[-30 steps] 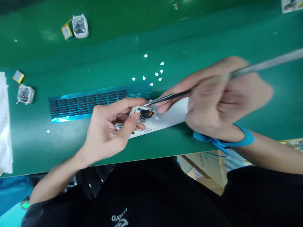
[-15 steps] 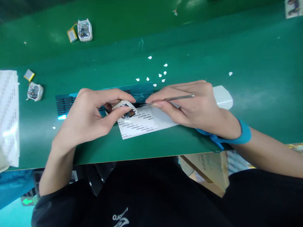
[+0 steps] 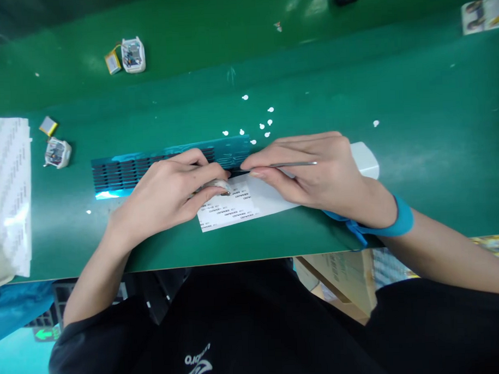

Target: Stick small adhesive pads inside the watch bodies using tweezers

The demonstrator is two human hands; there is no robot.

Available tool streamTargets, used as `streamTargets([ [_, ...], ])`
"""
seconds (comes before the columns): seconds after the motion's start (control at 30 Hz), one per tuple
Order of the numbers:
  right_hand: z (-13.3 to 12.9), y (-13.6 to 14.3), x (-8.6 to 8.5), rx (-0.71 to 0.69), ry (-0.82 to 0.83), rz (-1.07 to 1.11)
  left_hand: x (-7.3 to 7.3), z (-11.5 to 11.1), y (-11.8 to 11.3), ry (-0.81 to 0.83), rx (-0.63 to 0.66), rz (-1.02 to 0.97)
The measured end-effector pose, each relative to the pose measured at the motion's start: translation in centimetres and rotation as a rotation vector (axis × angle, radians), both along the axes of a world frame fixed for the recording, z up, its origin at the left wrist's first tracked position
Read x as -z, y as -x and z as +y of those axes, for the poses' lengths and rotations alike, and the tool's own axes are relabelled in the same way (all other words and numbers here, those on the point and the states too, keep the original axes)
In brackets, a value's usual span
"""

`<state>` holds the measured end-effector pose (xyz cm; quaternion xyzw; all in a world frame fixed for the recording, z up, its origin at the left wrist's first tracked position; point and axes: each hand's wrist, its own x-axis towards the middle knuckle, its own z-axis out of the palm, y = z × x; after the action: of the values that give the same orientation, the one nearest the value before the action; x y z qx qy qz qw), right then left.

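Looking down at a green tabletop (image 3: 413, 83). Near mid front edge, got the left hand (image 3: 163, 192) and right hand (image 3: 322, 171), both pinching. Just behind and partly under the left, a blue film strip (image 3: 120, 181); closer to the front edge, a white sheet (image 3: 229, 214). Thumb-and-finger pinched over the sheet on the left, a white housing (image 3: 218, 184), mostly hidden; on the right, a slim metal tool (image 3: 295, 164), can't tell if touching it. Farther back, tiny white stickers (image 3: 245, 97).

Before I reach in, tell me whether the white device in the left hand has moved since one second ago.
Yes: the white device has shifted left, judged against the right end of the blue strip.
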<state>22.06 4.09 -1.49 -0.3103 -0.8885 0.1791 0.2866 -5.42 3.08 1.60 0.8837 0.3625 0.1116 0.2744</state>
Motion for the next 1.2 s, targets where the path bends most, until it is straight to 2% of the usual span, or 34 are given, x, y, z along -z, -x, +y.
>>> streamTargets([
  [0.2, -0.2, -0.1, 0.5, -0.047, 0.024, -0.009, 0.5, 0.2, -0.3, -0.059, 0.015, 0.032],
  [0.33, -0.3, -0.5, 0.5, -0.033, -0.18, 0.094, 0.4, 0.1, -0.3, -0.132, 0.025, 0.064],
  [0.43, -0.3, -0.5, -0.3, 0.029, -0.198, 0.191, -0.3, -0.6, -0.7, -0.143, 0.074, -0.092],
  [0.47, -0.3, -0.5, -0.7, 0.043, -0.182, 0.201, -0.5, -0.8, -0.9, -0.11, 0.031, -0.2],
  [0.5, -0.4, -0.5, -1.0, 0.055, -0.177, 0.199, -0.6, -1.0, -1.1, -0.079, -0.081, -0.34],
  [0.6, -0.7, -0.5, -1.4, 0.077, -0.247, 0.179, -0.5, -0.7, -1.5, 0.032, -0.624, -0.803],
  [0.67, -0.9, -0.6, -1.4, 0.082, -0.294, 0.154, 0.1, 0.1, -1.4, 0.213, -0.799, -0.988],
  [0.77, -1.1, -0.8, -1.5, 0.077, -0.283, 0.11, 0.9, 1.2, -1.0, 0.546, -0.857, -1.047],
  [0.83, -1.2, -0.9, -1.8, 0.042, -0.291, 0.089, 1.2, 1.4, -1.1, 0.637, -0.895, -1.052],
  [1.03, -1.6, -0.6, -2.5, -0.068, -0.416, 0.037, 1.6, 0.1, -2.6, 0.636, -0.861, -1.068],
  [1.2, -1.8, -0.3, -2.5, -0.075, -0.429, -0.07, 1.5, -0.9, -3.5, 0.703, -0.887, -1.107],
])
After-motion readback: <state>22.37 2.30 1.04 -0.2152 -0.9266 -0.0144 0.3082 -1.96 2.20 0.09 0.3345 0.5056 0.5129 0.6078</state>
